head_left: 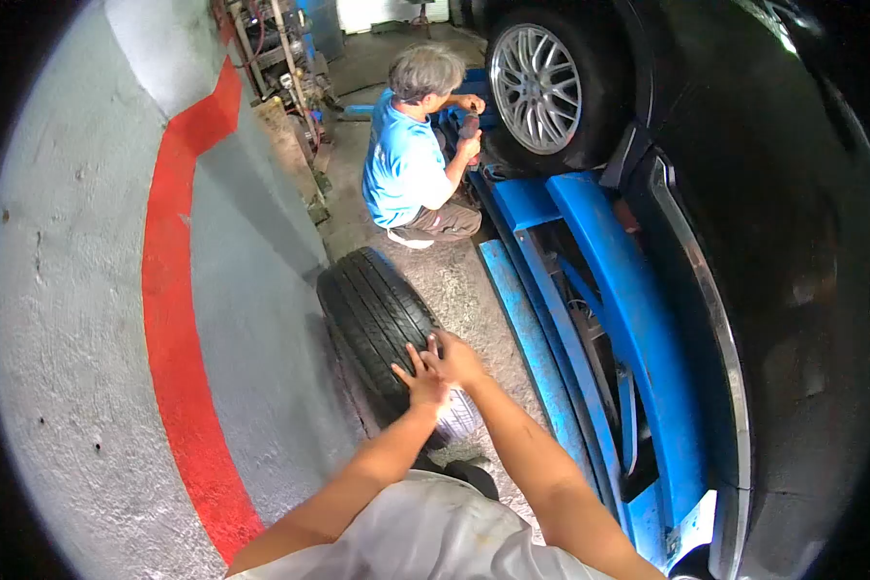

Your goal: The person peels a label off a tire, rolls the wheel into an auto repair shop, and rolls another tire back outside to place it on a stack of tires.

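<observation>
A black tire point(372, 304) stands on its tread on the floor point(454, 280), in the lane between the painted wall and the blue car lift, just in front of the wearer. The left hand point(425, 382) lies on the tire's near side with its fingers spread wide, gripping nothing. The right hand point(457, 360) is just beside it, at the tire's edge, its fingers bent; the two hands overlap in view, so I cannot tell whether the right one grips the rubber or only rests there. Below the hands, a pale, brightly lit patch shows on the tire's side, probably the rim. On the left, the grey wall point(261, 309) carries a broad red stripe point(169, 290). Beyond the tire, a person in a blue shirt point(401, 159) squats on the floor, holding a drill-like tool point(470, 126) near the silver-spoked wheel point(536, 89) of a black car point(783, 242). Along the car's side runs the blue lift point(628, 309). Cluttered gear point(290, 68) stands against the wall at the far end.
</observation>
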A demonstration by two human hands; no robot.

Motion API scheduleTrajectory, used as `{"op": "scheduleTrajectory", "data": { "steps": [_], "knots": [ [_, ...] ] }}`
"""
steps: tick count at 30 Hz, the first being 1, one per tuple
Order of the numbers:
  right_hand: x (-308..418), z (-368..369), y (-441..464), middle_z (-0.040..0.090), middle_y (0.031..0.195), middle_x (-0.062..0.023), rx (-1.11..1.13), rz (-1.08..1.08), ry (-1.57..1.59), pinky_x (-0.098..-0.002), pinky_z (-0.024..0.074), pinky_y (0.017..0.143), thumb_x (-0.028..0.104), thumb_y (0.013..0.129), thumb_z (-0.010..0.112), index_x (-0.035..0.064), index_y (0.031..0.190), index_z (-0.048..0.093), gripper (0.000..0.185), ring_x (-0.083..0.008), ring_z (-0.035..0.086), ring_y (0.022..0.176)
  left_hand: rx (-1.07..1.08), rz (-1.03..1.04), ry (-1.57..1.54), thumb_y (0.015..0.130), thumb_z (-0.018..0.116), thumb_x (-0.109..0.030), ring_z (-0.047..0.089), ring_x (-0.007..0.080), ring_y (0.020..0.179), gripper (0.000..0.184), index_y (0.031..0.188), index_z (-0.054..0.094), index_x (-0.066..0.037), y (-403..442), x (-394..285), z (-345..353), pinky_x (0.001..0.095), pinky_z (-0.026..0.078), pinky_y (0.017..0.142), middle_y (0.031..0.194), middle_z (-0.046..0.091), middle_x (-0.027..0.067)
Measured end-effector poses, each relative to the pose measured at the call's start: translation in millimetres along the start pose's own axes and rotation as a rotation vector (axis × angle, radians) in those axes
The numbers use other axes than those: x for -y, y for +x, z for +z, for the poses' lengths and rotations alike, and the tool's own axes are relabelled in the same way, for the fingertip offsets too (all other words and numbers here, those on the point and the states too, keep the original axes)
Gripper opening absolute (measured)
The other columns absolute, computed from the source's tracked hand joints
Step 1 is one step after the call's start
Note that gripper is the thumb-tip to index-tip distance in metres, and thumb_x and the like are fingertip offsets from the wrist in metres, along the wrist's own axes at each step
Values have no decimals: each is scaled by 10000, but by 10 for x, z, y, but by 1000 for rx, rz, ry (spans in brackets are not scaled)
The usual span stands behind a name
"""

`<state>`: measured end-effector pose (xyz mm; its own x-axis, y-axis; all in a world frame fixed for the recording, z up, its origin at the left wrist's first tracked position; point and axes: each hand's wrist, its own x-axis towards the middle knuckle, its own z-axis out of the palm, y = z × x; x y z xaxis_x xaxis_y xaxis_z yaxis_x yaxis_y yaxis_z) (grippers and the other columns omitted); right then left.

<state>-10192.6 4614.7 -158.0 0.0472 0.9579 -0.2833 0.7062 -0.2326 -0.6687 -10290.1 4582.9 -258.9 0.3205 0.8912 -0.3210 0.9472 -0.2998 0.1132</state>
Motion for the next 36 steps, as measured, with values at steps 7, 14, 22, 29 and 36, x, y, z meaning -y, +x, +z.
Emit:
{"op": "scheduleTrajectory", "data": {
  "steps": [7, 14, 22, 29, 36],
  "knots": [
    [702, 280, 282, 2, 1642, -313, 232, 400, -260, -675, 198, 1170, 581, 812, 749, -2, 1593, 97, 1172, -563, 60, 1488, -93, 282, 47, 1017, 421, -494, 149, 300, 1534, 747, 1607, 152, -124, -559, -344, 6, 524, 142, 1231, 1658, 196, 108],
    [359, 399, 113, -128, 1610, -356, 211, 464, -295, -780, 185, 1094, 598, 676, 858, -7, 1587, -43, 1418, -658, -45, 1433, -138, 883, -512, 755, 646, -194, 600, 316, 988, 99, 793, 667, -105, -545, 849, -192, 460, 479, 904, 937, 663, 100],
    [-284, 116, -155, -94, 1609, -365, 160, 307, -218, -781, 191, 1092, 560, 620, 896, 133, 1620, 48, 1379, -665, -42, 1429, -294, 392, -434, 715, 840, -248, 496, 368, 1272, 670, 1315, 574, -114, 659, 1980, -1024, 469, 412, 1072, 1378, 533, 150],
    [-999, -97, -652, -73, 1654, -267, 126, 229, -168, -697, 181, 1166, 497, 590, 928, 247, 1625, 90, 1355, -564, -28, 1489, 234, 419, -36, 590, 930, -458, 305, 372, 1482, 1229, 1587, 273, -165, 1382, 1932, -1006, 498, 306, 1196, 1608, 317, 196],
    [-1980, -219, -1645, -38, 1666, -226, 92, 378, -90, -619, 324, 1166, 381, 587, 956, 365, 1610, 46, 1369, -544, 168, 1471, 348, 570, -112, 513, 957, -504, 170, 492, 1499, 1407, 1617, 147, -178, 902, 1157, -696, 639, 264, 1162, 1656, 159, 220]
  ]
}}
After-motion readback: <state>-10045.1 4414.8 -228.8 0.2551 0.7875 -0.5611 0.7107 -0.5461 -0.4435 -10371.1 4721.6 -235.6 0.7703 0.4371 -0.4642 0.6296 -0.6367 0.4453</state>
